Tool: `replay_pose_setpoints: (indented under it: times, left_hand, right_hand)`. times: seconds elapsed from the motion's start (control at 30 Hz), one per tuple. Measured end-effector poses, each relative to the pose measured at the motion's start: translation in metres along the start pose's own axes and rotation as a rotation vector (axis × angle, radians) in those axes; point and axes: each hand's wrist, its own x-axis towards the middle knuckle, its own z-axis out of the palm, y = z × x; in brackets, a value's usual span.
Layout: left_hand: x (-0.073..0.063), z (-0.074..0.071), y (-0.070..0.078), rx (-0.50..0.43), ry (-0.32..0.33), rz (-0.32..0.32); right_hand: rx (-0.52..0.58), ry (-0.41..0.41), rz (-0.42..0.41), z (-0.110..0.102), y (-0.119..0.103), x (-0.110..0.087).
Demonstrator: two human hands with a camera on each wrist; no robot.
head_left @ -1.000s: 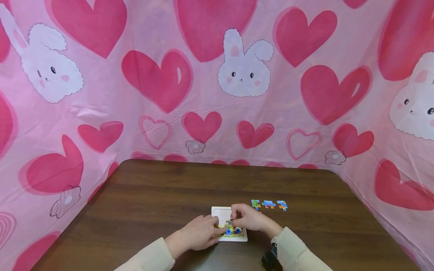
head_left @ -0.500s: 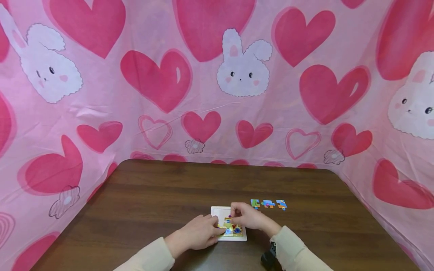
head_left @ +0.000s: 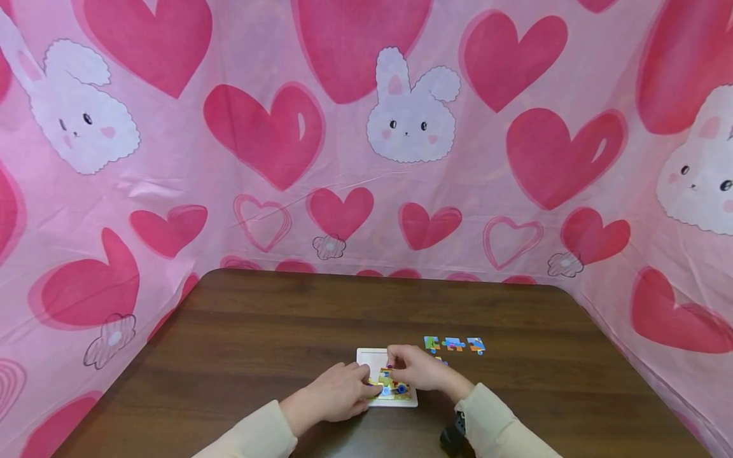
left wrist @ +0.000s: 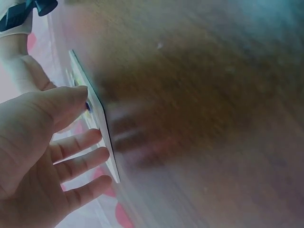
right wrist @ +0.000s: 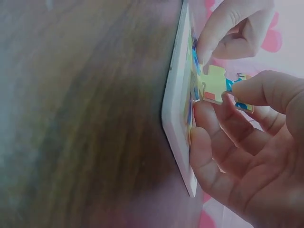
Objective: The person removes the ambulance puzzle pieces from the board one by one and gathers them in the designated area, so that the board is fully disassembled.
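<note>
A small white puzzle tray (head_left: 415, 403) lies on the table, its lower part filled with colourful pieces (head_left: 402, 389) showing blue wheels. From its left side my left hand (head_left: 339, 392) rests on it, one fingertip pressing the pieces. The left wrist view has the other fingers (left wrist: 83, 159) loosely extended along the tray edge. Over the tray's right side, my right hand (head_left: 422, 369) pinches a yellow puzzle piece (right wrist: 214, 84) with thumb and fingers. That piece stands tilted up from the tray, its lower edge right at the placed pieces. The tray's upper left shows bare white.
Several loose puzzle pieces (head_left: 454, 344) lie in a row beyond the right hand, and one more (head_left: 441, 360) peeks out behind that hand. The brown wooden table (head_left: 275, 331) is enclosed by pink heart-patterned cloth (head_left: 355, 172). A black device (head_left: 453, 436) sits at the right wrist.
My right hand has shifted slightly left, and the pinched piece now shows more clearly above the pieces. A loose piece behind that hand has come into sight. My left hand stays put.
</note>
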Motion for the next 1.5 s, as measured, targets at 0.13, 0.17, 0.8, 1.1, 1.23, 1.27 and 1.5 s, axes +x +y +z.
replay_pose_setpoints:
  times: [0.13,0.17,0.8,1.1,1.23,1.27,1.5]
  left_hand:
    - [-0.0005,0.0,0.0006,-0.003,-0.004,-0.004]
    - [-0.0006,-0.0001,0.0006,-0.005,-0.004,-0.004]
    - [0.0006,0.0019,0.0006,-0.004,-0.012,-0.007]
    - [0.0008,-0.0004,0.0018,0.006,-0.046,-0.02]
    - [0.001,-0.0012,0.0022,0.006,-0.049,-0.024]
    - [0.001,-0.0013,0.0021,0.005,-0.051,-0.024]
    - [0.0013,-0.0017,0.0009,-0.025,-0.055,-0.017]
  right_hand:
    - [-0.019,0.011,-0.015,0.0018,0.0012,-0.0008]
    - [-0.022,0.015,-0.018,0.0023,0.0017,-0.001]
    - [-0.023,0.016,0.054,0.0036,0.0,-0.0015]
    - [0.016,0.027,0.107,0.0043,0.0019,-0.0008]
    - [0.01,0.015,0.083,0.0033,0.0047,-0.0013]
    - [0.01,0.009,0.067,0.0029,0.0057,-0.0016]
    - [0.129,-0.02,0.015,-0.0042,0.0078,-0.0044]
